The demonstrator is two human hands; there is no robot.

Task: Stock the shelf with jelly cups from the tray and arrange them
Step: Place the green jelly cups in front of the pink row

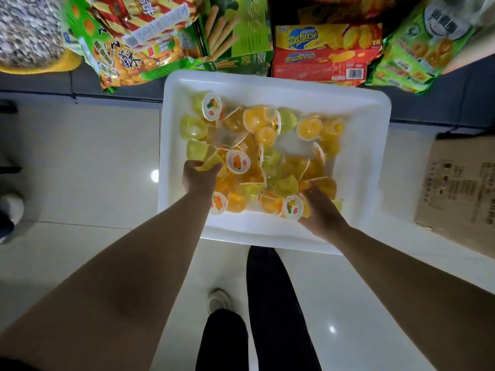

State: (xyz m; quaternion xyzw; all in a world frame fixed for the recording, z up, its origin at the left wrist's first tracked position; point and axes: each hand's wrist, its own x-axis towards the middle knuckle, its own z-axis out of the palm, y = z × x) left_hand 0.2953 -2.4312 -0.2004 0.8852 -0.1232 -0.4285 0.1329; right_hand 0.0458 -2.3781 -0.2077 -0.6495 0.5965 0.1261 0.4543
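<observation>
A white plastic tray (pixel 270 88) rests on the floor in front of me, holding several yellow and orange jelly cups (pixel 257 145) in a loose heap. My left hand (pixel 199 178) reaches into the tray's left side, its fingers closed around a yellow jelly cup (pixel 210 164). At the tray's near right, my right hand (pixel 320 210) grips a jelly cup with a white printed lid (pixel 293 207). The shelf's low edge runs just beyond the tray.
Snack bags and boxes crowd the shelf above the tray: green bags (pixel 112 49), a green biscuit-stick box (pixel 235 30), red and yellow Zecheese boxes (pixel 326 52). A cardboard box (pixel 460 194) lies on the floor at the right. My legs and shoe (pixel 219 301) stand on the white tiles.
</observation>
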